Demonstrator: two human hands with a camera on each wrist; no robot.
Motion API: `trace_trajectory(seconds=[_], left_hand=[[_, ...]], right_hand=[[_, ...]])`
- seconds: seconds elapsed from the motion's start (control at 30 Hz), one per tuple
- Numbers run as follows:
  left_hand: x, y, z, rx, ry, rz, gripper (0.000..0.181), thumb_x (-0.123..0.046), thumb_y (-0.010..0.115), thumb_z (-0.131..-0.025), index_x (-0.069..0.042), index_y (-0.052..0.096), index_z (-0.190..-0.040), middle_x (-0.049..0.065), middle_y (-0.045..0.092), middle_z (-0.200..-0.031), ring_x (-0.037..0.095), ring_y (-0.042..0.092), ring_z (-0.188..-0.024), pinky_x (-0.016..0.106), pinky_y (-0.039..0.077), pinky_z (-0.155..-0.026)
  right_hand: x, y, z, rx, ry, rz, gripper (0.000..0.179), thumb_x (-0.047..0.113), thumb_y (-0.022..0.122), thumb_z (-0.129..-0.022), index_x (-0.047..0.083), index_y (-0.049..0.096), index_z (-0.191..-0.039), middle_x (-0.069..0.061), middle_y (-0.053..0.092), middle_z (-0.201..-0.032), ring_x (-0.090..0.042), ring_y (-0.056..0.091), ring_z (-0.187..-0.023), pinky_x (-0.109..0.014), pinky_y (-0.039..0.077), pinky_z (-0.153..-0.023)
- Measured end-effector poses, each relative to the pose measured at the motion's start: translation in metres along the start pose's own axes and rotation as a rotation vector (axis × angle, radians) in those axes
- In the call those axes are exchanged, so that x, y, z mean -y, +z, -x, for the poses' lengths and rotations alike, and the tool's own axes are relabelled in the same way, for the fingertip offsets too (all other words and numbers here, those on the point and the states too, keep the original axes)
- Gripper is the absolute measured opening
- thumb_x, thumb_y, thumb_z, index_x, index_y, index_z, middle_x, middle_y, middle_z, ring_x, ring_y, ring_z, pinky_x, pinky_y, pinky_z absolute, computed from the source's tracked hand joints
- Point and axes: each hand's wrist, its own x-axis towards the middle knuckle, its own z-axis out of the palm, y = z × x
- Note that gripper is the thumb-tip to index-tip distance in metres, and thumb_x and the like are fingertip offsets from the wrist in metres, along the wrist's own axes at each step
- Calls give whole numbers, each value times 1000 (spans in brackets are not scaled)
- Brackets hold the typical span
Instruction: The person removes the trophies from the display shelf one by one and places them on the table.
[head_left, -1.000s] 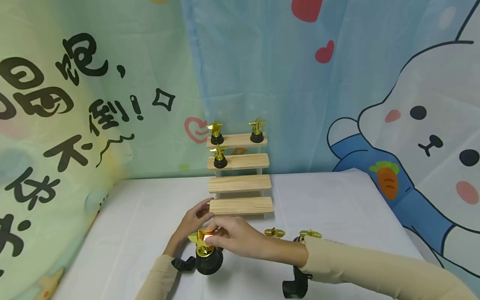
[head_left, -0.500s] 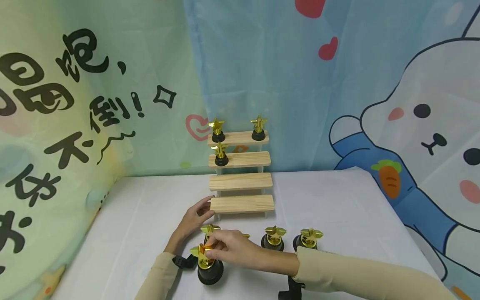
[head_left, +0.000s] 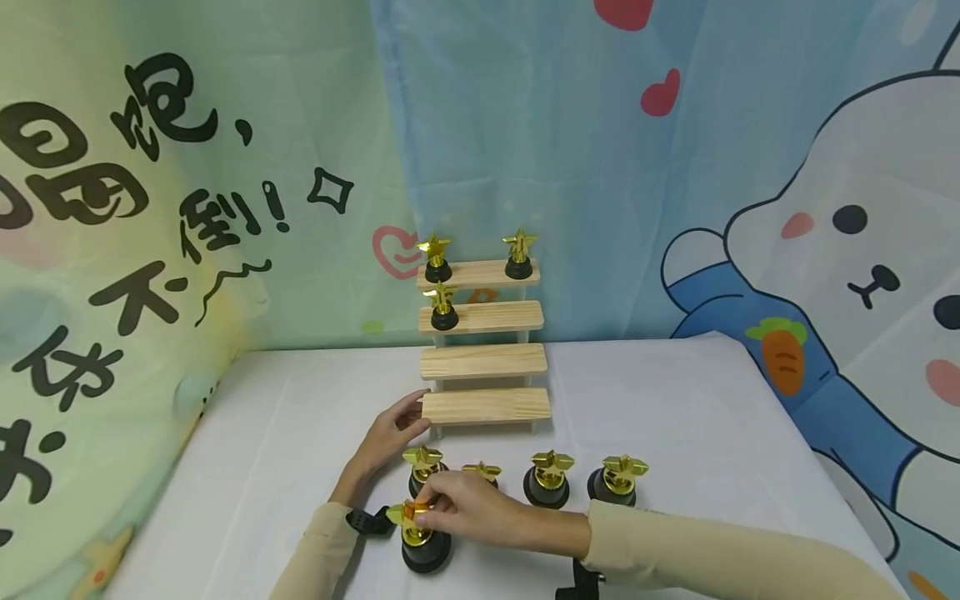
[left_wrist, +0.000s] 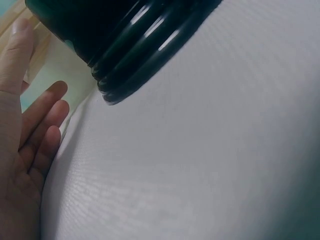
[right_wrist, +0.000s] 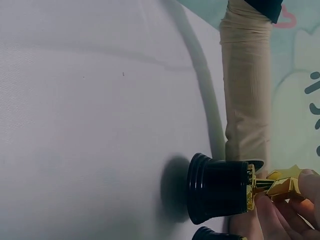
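Observation:
My right hand [head_left: 476,510] pinches the star top of a gold star trophy [head_left: 425,550] with a black base. In the right wrist view thumb and fingers hold the star, and the trophy's black base [right_wrist: 220,187] appears slightly off the cloth, beside its shadow. My left hand [head_left: 390,433] touches the left end of the lowest step [head_left: 486,406] of a wooden display stand, its fingers loosely extended. In the left wrist view a dark ribbed trophy base [left_wrist: 130,45] looms beside the left hand [left_wrist: 30,135]. Part of the index finger is hidden there.
Two trophies, left [head_left: 437,258] and right [head_left: 519,254], stand on the top step; another trophy [head_left: 444,307] stands on the step below. Behind the right hand stand several more, including a left trophy [head_left: 422,471] and a right trophy [head_left: 617,482]. White cloth [head_left: 637,400] covers the table.
My right hand has drawn the pinched trophy slightly toward me, and trophies behind the arm have come into view. The left hand stays at the stand. The head view has shifted a little.

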Motion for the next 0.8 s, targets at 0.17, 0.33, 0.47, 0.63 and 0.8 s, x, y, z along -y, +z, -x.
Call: trace_trajectory(seconds=[0.17, 0.33, 0.47, 0.63, 0.8], left_hand=[[0, 0, 0, 0, 2, -9, 55, -36, 68, -90, -25, 50, -141, 5, 67, -121, 16, 65, -104, 24, 50, -85], [1, 1, 0, 0, 7, -15, 55, -36, 68, -90, -24, 50, -141, 6, 67, -121, 16, 65, -104, 23, 50, -86], [2, 1, 0, -7, 19, -19, 56, -35, 68, -90, -22, 50, -141, 6, 68, -121, 16, 65, -103, 23, 50, -86], [2, 0, 0, -5, 28, -22, 56, -35, 68, -90, -22, 50, -141, 6, 68, -120, 16, 65, -103, 23, 50, -85], [0, 1, 1, -10, 34, -24, 56, -32, 68, -90, -19, 50, -141, 7, 68, -119, 15, 65, -101, 22, 50, -84]], right_hand=[[-2, 4, 1, 20, 7, -22, 15, 17, 66, -93, 4, 66, -99, -7, 72, -99, 0, 67, -86, -11, 51, -73], [-4, 7, 2, 28, 15, 1, 13, 17, 66, -92, 6, 66, -99, -6, 72, -101, -1, 68, -89, -9, 50, -74], [-6, 8, 2, 30, 8, 3, 14, 17, 66, -92, 5, 65, -99, -7, 72, -102, -2, 69, -89, -9, 51, -73], [-8, 10, 2, 32, 13, -12, 14, 16, 67, -91, 5, 64, -99, -8, 71, -102, -4, 70, -87, -9, 51, -72], [-9, 9, 5, 52, 70, 17, 14, 18, 68, -91, 8, 63, -99, -7, 70, -104, -1, 68, -88, -8, 50, -72]])
